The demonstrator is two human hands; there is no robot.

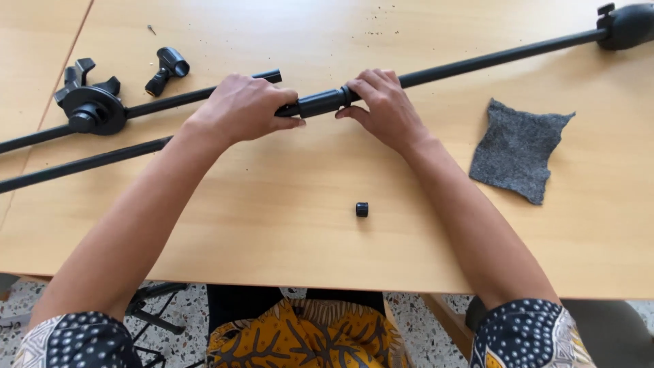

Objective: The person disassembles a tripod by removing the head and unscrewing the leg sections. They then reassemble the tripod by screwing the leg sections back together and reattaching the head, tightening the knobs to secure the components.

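Note:
A long black stand pole [477, 63] lies across the wooden table [286, 232], running from lower left to upper right. At its middle sits a thicker black collar [320, 103]. My left hand [242, 109] is closed around the pole just left of the collar. On the collar's right end rest the fingers of my right hand [385, 105], gripping it. A second thinner black rod [197, 95] with a round clamp [90, 109] lies behind my left hand. A small black cap [362, 209] sits loose on the table in front of my hands.
A grey felt cloth [518, 148] lies to the right. A black microphone clip [165, 69] rests at the upper left, near a small screw [151, 29]. A bulky black joint [627, 25] ends the pole at the top right. Black stand legs [153, 307] show under the table.

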